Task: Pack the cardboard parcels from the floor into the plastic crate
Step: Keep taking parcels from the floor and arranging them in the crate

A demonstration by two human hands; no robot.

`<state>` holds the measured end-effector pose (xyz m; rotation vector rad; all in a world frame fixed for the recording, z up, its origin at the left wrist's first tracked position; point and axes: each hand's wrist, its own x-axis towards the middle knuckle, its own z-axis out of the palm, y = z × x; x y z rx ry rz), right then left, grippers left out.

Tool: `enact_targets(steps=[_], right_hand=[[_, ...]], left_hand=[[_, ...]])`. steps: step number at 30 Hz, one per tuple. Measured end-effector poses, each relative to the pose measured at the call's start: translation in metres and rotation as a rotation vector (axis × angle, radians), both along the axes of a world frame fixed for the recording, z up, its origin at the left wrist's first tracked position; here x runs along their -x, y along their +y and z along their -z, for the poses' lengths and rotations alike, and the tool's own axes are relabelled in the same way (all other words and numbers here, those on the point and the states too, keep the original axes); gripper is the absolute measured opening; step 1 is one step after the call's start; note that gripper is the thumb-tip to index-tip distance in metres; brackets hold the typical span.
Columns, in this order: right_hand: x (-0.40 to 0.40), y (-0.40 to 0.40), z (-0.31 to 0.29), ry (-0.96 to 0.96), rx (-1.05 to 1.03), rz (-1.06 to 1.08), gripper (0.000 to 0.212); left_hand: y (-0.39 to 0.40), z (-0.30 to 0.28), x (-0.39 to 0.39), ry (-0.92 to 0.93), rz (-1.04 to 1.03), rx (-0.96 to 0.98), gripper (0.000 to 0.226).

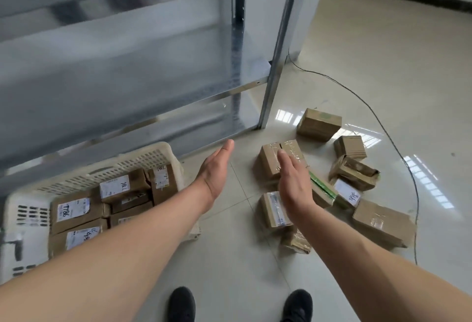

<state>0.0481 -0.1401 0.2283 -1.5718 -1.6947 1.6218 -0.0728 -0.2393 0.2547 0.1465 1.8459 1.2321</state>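
Two bare hands, left hand (pixel 215 171) and right hand (pixel 293 183), reach out flat-fingered, holding nothing. At nine o'clock the white perforated plastic crate (pixel 143 160) sits nearly full; at two o'clock brown taped cardboard parcels (pixel 278 160) lie scattered. Remaining parcels may overtop the crowded crate and slide off.

— From my feed this looks like a stockroom or parcel sorting room.

— What makes you say that?

— I see a bare metal shelf rack (pixel 158 61) along the left, a glossy tiled floor (pixel 383 66), and taped cardboard parcels (pixel 319 124) with labels scattered on it.

— Anything else?

— A white plastic crate (pixel 158 154) beside the rack holds more labelled parcels with handwritten numbers, and a thin black cable (pixel 398 148) trails over the tiles toward a plain wall with a dark skirting.
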Motion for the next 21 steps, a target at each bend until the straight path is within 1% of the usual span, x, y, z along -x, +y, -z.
enact_targets(steps=[2,9,12,14,18,21], right_hand=[[-0.029,0.023,-0.004,-0.003,-0.001,-0.003,0.041],[-0.111,0.109,-0.014,0.016,0.013,0.022,0.047],[-0.136,0.137,-0.019,-0.010,-0.026,0.008,0.050],[-0.146,0.154,-0.022,-0.027,-0.045,0.017,0.050],[-0.153,0.180,-0.021,-0.024,-0.048,0.037,0.049],[-0.152,0.197,-0.014,-0.039,-0.040,0.072,0.048]], left_hand=[[0.025,-0.007,-0.027,0.000,0.018,0.000,0.061],[0.102,-0.026,-0.107,-0.008,0.048,0.004,0.061],[0.128,-0.030,-0.130,-0.014,0.072,-0.020,0.054],[0.143,-0.033,-0.141,-0.023,0.084,-0.031,0.048],[0.170,-0.026,-0.142,-0.012,0.109,-0.006,0.059],[0.190,-0.016,-0.135,-0.024,0.124,0.004,0.061]])
